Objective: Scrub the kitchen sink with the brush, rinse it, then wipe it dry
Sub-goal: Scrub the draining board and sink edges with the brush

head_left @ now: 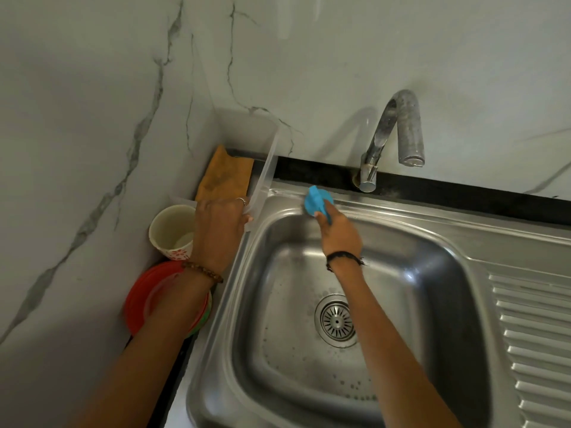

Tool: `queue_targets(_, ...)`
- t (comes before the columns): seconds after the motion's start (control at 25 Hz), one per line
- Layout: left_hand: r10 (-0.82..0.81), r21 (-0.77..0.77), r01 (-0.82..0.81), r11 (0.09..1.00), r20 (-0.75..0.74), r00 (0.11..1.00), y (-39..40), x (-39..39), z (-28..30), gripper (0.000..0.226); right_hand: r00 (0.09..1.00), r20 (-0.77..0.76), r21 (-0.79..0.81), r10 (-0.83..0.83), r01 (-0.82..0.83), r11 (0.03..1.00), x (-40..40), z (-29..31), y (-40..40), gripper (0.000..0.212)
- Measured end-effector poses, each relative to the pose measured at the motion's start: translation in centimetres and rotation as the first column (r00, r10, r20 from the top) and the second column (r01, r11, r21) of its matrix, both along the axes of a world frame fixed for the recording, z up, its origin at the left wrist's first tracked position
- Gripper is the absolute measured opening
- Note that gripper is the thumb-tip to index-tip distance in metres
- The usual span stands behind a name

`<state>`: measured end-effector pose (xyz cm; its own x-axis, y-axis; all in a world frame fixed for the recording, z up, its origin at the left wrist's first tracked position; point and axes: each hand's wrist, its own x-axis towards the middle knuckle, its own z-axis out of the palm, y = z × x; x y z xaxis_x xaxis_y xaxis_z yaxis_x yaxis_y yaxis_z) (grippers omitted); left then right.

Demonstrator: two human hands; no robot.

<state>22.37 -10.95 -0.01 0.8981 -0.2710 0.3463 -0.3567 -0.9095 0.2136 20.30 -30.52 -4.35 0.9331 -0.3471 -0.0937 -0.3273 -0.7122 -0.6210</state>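
Note:
The steel sink [432, 261] fills the lower right, with a round drain [335, 319] and water drops on its floor. My right hand [338, 233] grips a blue brush [316, 202] and holds it against the sink's back left rim. My left hand [217, 230] holds the edge of a clear plastic container [265, 168] that stands beside the sink's left rim. An orange cloth [224, 177] lies inside that container. The chrome tap [392, 134] stands behind the sink, and no water runs from it.
A cream cup with red flowers [173, 233] and a stack of red plates [145, 301] sit left of the sink, under my left forearm. A ribbed drainboard [537, 341] lies on the right. Marble walls close the back and the left.

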Motion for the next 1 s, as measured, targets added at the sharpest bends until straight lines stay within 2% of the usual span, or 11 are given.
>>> queue_targets(0.08,0.0,0.082,-0.007,0.997,0.081,0.997,-0.4,-0.2,-0.6,0.022,0.996,-0.016,0.026,0.084,-0.084,0.996,1.4,0.1,1.4,0.045)
queue_targets(0.16,-0.004,0.108,-0.008,0.994,0.106,0.994,-1.2,-0.9,-1.2,0.047,0.996,-0.034,-0.027,0.083,-0.084,0.996,1.2,0.4,0.4,0.045)
queue_targets(0.24,-0.036,0.123,0.018,0.992,0.142,0.989,-2.2,-2.2,-1.6,0.062,1.0,-0.028,-0.096,-0.004,0.002,0.995,-0.9,0.2,-3.1,0.044)
queue_targets(0.32,-0.116,0.134,0.097,0.986,0.145,0.983,-3.4,-3.5,-1.9,0.064,0.985,-0.005,-0.07,-0.171,0.17,0.983,-4.0,-0.1,-8.0,0.044)
queue_targets(0.4,-0.191,0.132,0.179,0.975,0.083,0.978,-4.6,-4.4,-2.5,0.063,0.93,0.006,0.037,-0.367,0.367,0.93,-5.9,0.0,-11.5,0.044)
queue_targets(0.48,-0.217,0.091,0.222,0.971,-0.056,0.974,-5.6,-4.7,-3.2,0.066,0.924,-0.014,0.048,-0.382,0.382,0.923,-4.9,0.1,-11.4,0.044)
queue_targets(0.6,-0.173,0.046,0.19,0.981,-0.252,0.952,-6.4,-3.6,-5.1,0.077,0.991,-0.012,0.096,-0.136,0.136,0.986,-1.5,0.0,-5.5,0.042)
queue_targets(0.68,-0.116,0.083,0.151,0.985,-0.329,0.937,-6.6,-2.5,-6.3,0.084,1.0,-0.014,0.076,0.021,-0.02,0.997,0.4,0.0,-2.2,0.042)
queue_targets(0.76,-0.093,0.141,0.156,0.978,-0.372,0.924,-6.9,-1.6,-7.3,0.088,0.996,-0.07,0.019,0.058,-0.056,0.998,1.3,0.7,-2.1,0.043)
queue_targets(0.88,-0.096,0.195,0.197,0.961,-0.433,0.896,-7.9,-0.8,-8.2,0.096,0.989,-0.128,-0.059,-0.076,0.069,0.996,-0.4,2.1,-7.6,0.042)
queue_targets(1.0,-0.1,0.218,0.225,0.95,-0.468,0.878,-10.0,-0.4,-8.2,0.101,0.924,-0.148,-0.128,-0.353,0.336,0.933,-4.8,2.4,-15.5,0.041)
